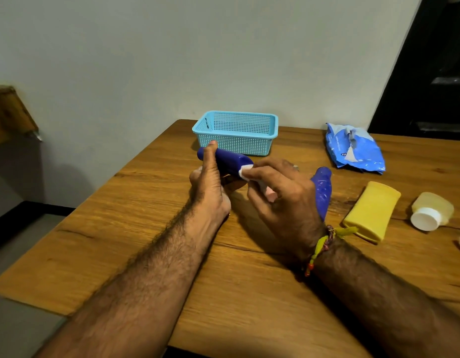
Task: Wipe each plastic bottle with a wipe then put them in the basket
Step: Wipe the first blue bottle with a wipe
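Step in hand: wiping the dark blue bottle point(225, 159), held just above the bench point(146, 228), near side of the basket point(236, 133). Left hand point(211, 182) grasps it round the far-left end, thumb up over the top. Right hand point(280, 192) pinches a white wipe point(245, 173) vs the bottle's right end.

To do it well, imo: keep the left grip firm, roll the bottle btw strokes so the whole body gets covered, incl. the part under the left fingers; shift the grip for that. Fold the wipe to a fresh face if it looks dirty.

Count:
- Bottles: 4, i.e. the held one, second blue bottle point(323, 192) lying right of the hands, yellow bottle point(372, 210), clear white-capped bottle point(431, 210) far right.
- Basket: 1, no bottles seen in it.
- Wipe pack point(353, 148): 1, far right.
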